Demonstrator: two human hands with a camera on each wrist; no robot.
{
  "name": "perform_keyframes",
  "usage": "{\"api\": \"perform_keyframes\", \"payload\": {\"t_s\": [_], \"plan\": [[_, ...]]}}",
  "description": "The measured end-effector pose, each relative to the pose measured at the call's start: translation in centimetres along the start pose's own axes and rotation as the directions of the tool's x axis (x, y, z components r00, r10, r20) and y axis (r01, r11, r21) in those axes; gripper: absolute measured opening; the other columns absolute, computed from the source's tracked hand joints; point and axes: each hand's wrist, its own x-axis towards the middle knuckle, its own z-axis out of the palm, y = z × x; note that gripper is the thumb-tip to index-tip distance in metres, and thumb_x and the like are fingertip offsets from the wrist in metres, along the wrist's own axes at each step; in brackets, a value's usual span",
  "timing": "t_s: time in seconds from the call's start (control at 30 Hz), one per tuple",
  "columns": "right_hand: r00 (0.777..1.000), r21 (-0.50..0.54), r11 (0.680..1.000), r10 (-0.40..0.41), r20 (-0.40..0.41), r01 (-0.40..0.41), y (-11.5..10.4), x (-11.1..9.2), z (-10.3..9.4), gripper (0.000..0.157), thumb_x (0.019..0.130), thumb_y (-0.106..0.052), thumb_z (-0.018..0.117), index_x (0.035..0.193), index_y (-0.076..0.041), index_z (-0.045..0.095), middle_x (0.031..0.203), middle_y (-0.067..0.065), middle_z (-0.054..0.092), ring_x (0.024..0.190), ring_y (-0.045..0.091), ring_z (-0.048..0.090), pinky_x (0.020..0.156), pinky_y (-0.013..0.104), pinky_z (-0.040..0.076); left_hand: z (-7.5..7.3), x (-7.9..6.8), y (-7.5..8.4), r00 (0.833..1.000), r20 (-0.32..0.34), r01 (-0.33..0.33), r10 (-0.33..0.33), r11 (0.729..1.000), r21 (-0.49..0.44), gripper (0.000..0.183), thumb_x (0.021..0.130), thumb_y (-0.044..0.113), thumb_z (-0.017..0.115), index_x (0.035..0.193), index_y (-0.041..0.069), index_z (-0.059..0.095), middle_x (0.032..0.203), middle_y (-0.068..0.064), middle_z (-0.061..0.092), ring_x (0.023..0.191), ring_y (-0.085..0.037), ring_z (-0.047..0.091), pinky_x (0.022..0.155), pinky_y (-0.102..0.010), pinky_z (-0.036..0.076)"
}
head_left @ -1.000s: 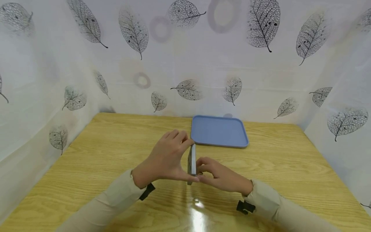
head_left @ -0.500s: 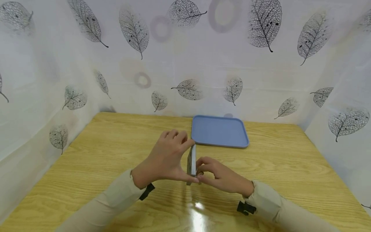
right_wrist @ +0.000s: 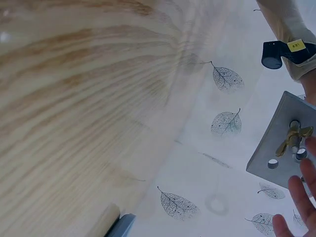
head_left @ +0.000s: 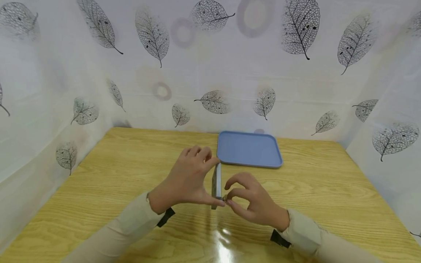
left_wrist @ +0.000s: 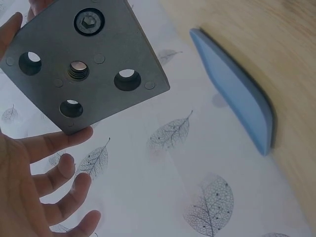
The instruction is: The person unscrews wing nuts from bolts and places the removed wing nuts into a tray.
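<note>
Head view: my left hand [head_left: 190, 177] is gripping the plate [left_wrist: 98, 88] wide, my right hand [head_left: 258, 202] narrowly pinching the nut [right_wrist: 293, 133], any slip risking its drop.

Head view: moderately bright, diffuse light; white glare marks the near part of the table [head_left: 184, 237], with faint darkening beneath the metal plate [head_left: 217, 182]. The leaf-printed cloth [head_left: 230, 69] is softly and evenly lit, its pattern legible throughout. Left wrist view: the plate's face is crisp, dull grey and darker than the bright cloth behind it; a narrow shadow edges the tray [left_wrist: 242, 91]. Right wrist view: the table's grain is strongly stretched and smeared, with a small bright glint; the tones are pale and cool.
</note>
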Motion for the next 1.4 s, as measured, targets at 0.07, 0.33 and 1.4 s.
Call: {"api": "perform_keyframes", "payload": {"t_s": [0.07,0.33,1.4], "plan": [[1.000,0.011,0.999,-0.030,-0.007,0.030,-0.01,-0.01,0.02,0.025,0.096,-0.027,0.049,0.076,-0.020,0.063,0.100,0.002,0.058,0.094,0.017,0.053,0.084,0.037,0.042,0.01,0.01,0.01,1.000,0.006,0.004,-0.004,1.000,-0.004,0.091,0.044,0.087,0.063,0.106,0.020,0.063,0.089,0.002,0.043,0.082,-0.016,0.041,0.073,-0.034,0.038],[0.981,0.074,0.980,0.178,0.080,-0.184,0.15,0.04,-0.15,0.006,0.090,-0.019,0.062,0.086,-0.016,0.058,0.106,0.002,0.057,0.098,0.016,0.054,0.085,0.037,0.045,0.10,0.03,0.04,1.000,0.004,-0.008,0.008,1.000,0.003,0.091,0.045,0.088,0.062,0.105,0.020,0.063,0.089,0.002,0.044,0.083,-0.016,0.042,0.073,-0.034,0.039],[0.924,0.064,0.947,0.289,0.250,-0.314,0.06,0.23,-0.15,0.004,0.088,-0.013,0.063,0.091,-0.016,0.064,0.109,0.001,0.056,0.103,0.014,0.052,0.087,0.038,0.045,-0.31,-0.03,0.04,0.999,0.042,-0.010,0.009,1.000,0.024,0.091,0.045,0.090,0.058,0.103,0.021,0.062,0.090,0.004,0.046,0.085,-0.015,0.042,0.082,-0.039,0.040]]}}
